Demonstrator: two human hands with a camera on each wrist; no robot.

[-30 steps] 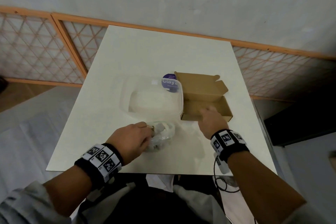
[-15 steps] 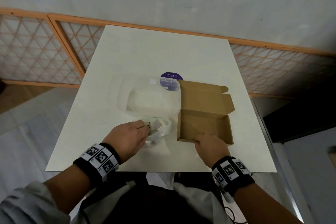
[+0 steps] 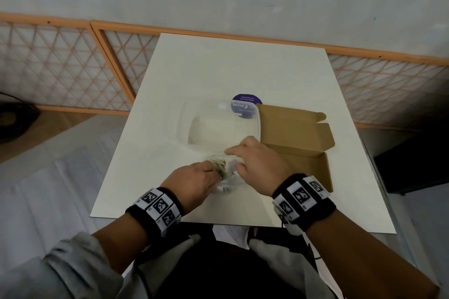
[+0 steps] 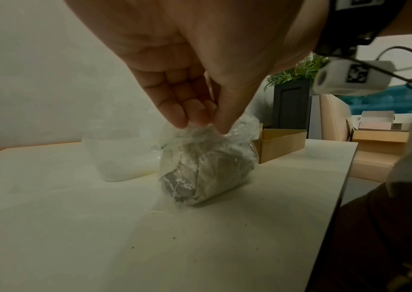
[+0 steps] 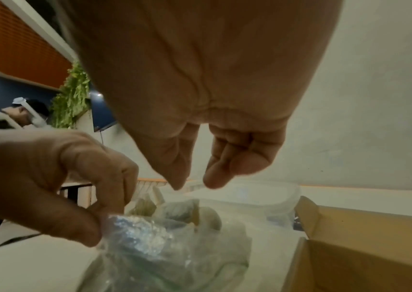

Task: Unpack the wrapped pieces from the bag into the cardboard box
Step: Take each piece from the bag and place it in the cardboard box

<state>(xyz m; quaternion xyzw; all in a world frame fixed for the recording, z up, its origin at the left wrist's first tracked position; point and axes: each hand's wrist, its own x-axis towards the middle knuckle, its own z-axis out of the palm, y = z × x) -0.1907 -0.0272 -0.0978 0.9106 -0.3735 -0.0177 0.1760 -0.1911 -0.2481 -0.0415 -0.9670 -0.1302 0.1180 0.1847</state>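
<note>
A clear plastic bag [image 3: 227,177] of paper-wrapped pieces [image 4: 199,170] stands on the white table near its front edge. My left hand [image 3: 213,176] pinches the bag's gathered top [image 4: 199,130] between thumb and fingers. My right hand [image 3: 233,160] hovers over the bag's mouth; in the right wrist view its thumb and forefinger [image 5: 191,186] are slightly apart with nothing between them, just above the wrapped pieces [image 5: 187,213]. The open cardboard box [image 3: 301,145] lies right of the bag, lid flap laid back; what shows of its inside holds nothing.
A clear plastic tub [image 3: 218,126] with a purple label [image 3: 246,104] stands behind the bag, touching the box's left side. The table's front edge [image 3: 218,222] is near my wrists. Lattice panels [image 3: 60,68] line the wall behind.
My right hand pulled the box nearer, then let go of its front edge and moved left over the bag's mouth. The left hand has kept its hold on the bag.
</note>
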